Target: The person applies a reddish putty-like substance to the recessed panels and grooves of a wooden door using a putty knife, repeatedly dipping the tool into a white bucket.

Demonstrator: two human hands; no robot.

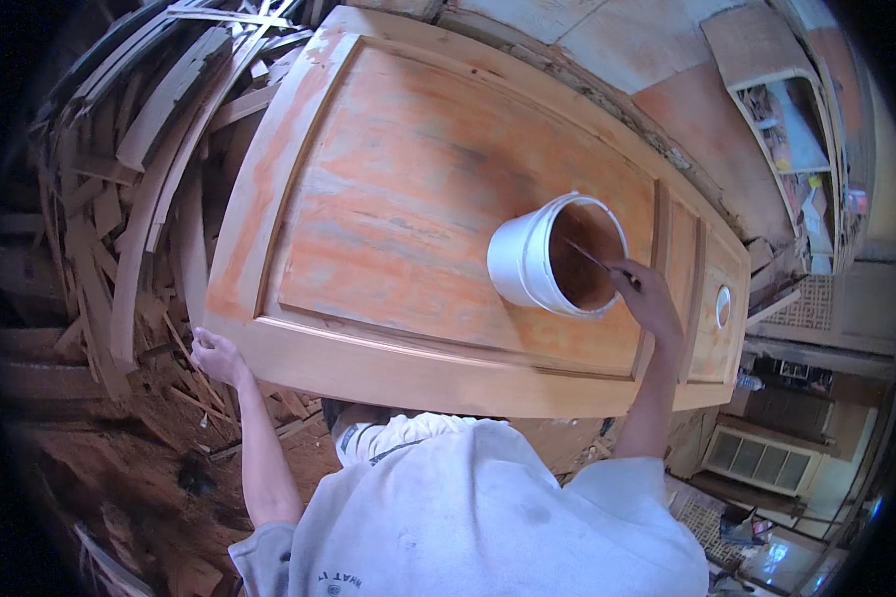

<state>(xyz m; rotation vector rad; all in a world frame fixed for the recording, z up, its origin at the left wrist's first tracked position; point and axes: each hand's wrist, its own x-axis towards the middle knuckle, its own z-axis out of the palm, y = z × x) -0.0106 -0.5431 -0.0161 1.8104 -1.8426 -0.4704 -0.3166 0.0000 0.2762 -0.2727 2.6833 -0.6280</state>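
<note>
A paneled wooden door (388, 199) lies flat in front of me, its surface smeared with orange and grey patches. On its large panel a white plastic bucket (521, 261) leans with its mouth toward the right; reddish-brown material coats the inside. My right hand (649, 298) is at the bucket's rim, fingers closed round a thin stick-like tool (589, 256) that reaches into the bucket. Its exact kind is unclear. Beside the door's near left corner is my left hand (219, 358), fingers curled; whether it grips the edge or something small is hidden.
Scrap wood strips (159, 149) are heaped along the left. A round white lid-like thing (724, 307) lies on the door's right end. An open cabinet (791, 139) with odds and ends stands at the far right. Reddish dust covers the floor (139, 468) at lower left.
</note>
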